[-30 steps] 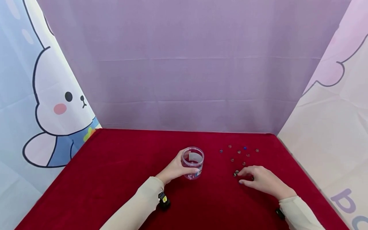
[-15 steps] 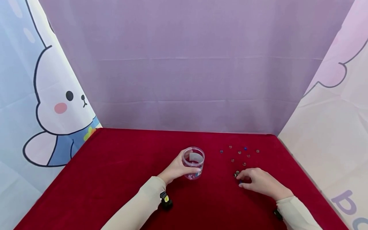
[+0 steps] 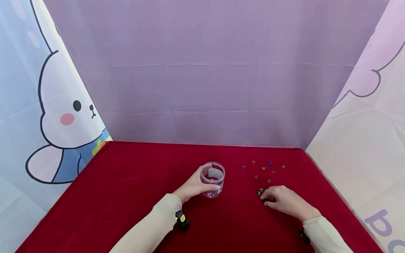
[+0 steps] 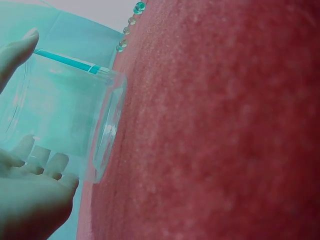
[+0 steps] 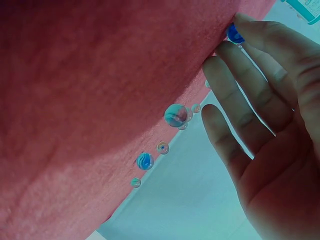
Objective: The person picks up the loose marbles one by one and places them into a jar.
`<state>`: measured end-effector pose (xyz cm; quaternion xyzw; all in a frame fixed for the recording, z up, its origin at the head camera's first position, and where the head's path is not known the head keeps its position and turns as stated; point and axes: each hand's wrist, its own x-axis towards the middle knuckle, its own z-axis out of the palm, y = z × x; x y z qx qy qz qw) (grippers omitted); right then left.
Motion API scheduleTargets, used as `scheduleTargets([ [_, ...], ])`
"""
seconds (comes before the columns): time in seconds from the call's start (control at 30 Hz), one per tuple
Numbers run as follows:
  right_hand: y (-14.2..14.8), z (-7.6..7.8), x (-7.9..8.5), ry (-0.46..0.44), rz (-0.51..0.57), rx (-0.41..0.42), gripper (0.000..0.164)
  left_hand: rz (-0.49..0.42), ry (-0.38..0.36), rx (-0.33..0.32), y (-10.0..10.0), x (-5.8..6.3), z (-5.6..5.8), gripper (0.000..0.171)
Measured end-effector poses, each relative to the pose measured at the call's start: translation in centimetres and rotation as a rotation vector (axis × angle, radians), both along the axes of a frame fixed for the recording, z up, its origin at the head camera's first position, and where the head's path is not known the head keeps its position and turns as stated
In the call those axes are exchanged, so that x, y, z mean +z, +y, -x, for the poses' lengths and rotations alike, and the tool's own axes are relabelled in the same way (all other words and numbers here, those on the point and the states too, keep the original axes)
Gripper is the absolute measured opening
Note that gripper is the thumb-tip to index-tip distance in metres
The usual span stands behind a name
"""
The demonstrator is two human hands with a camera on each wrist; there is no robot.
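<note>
Near the middle of the red surface [image 3: 126, 193], a clear, round jar [image 3: 213, 180] stands upright, its wide mouth facing up. Through its see-through wall show a pale label [image 3: 216, 173] and the fingers of the left hand [image 3: 193, 183], which grips the jar around its left side, thumb laid across the front. Toward the surface's right edge, the right hand [image 3: 287, 201] pinches a blue marble [image 5: 234, 34] between thumb and index fingertips, its other fingers loosely extended. That marble is small, glossy and deep blue, low by the surface. Two dark marbles [image 3: 259, 193] lie close together just beside the right fingertips. Toward the far edge, eight marbles [image 3: 263, 168] lie scattered, two blue, the rest brownish.
</note>
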<state>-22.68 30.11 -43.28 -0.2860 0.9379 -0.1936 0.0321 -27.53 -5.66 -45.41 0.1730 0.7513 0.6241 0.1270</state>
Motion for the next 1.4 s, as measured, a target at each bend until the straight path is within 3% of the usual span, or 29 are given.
scheduleTargets([
  [0.67, -0.4, 0.1, 0.7, -0.006, 0.003, 0.009, 0.016, 0.023, -0.002, -0.025, -0.1, -0.5, 0.3, 0.093],
  [1.1, -1.0, 0.3, 1.3, 0.066, -0.002, 0.012, 0.018, 0.028, -0.016, -0.022, -0.2, -0.4, 0.2, 0.093],
  [1.4, -1.6, 0.6, 1.5, 0.198, 0.014, 0.015, 0.018, 0.022, -0.019, -0.026, -0.1, -0.2, 0.2, 0.093],
])
